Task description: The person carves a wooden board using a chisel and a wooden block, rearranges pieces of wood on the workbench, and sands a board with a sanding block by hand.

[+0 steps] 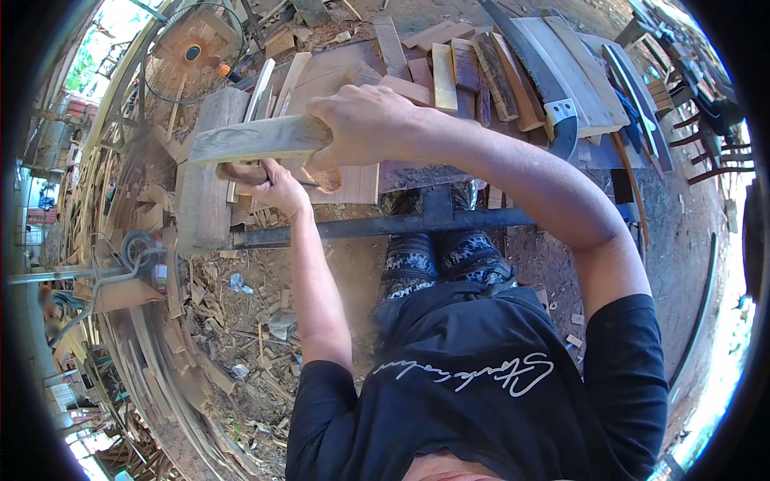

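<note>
A pale, weathered flat wooden board is held level above the worktop of rough planks. Beneath its middle, the left hand curls closed around a small brown wooden piece. The right hand grips the board's right end, fingers wrapped over the top. Farther right, a black-handled handsaw lies on stacked timber offcuts.

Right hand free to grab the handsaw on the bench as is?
Probably not. The right hand is clamped around a wood piece, so it is occupied. The handsaw lies uncovered on the boards beyond it.
</note>
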The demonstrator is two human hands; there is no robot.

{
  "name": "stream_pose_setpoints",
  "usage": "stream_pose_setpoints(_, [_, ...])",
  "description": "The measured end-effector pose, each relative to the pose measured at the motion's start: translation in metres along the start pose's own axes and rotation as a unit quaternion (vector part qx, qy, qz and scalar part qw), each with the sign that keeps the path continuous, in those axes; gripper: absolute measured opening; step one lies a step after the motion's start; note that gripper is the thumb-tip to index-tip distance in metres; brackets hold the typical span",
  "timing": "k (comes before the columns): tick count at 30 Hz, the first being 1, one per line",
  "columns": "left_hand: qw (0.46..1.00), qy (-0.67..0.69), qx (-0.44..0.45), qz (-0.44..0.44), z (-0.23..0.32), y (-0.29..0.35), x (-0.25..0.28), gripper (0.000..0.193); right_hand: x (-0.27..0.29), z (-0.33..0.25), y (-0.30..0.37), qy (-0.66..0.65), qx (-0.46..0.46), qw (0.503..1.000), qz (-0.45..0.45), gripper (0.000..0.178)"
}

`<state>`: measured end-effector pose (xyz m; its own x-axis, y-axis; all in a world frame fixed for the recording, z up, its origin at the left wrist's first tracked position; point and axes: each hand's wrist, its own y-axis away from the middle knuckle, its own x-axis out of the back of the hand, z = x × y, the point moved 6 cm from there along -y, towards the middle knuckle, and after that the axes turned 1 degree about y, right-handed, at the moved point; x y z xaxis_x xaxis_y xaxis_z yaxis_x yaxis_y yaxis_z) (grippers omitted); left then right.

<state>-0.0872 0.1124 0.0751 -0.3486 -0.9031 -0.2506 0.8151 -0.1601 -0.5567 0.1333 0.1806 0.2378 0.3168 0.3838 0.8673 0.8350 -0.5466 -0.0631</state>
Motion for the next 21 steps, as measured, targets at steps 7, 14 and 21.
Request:
stream_pose_setpoints(7, [0.992, 0.077, 0.101, 0.017, 0.000, 0.004, 0.003, 0.028, 0.010, 0.012, 0.012, -0.010, 0.013, 0.996, 0.089, 0.064])
stream_pose_setpoints(14, [0.996, -0.020, 0.027, -0.084, -0.002, -0.001, -0.020, 0.030, 0.019, 0.004, 0.017, -0.016, 0.050, 0.990, 0.132, 0.054])
stream_pose_setpoints(21, [0.964, -0.117, 0.008, -0.237, -0.011, 0.001, -0.035, 0.062, 0.015, 0.004, 0.000, -0.065, 0.046, 0.990, 0.118, 0.059])
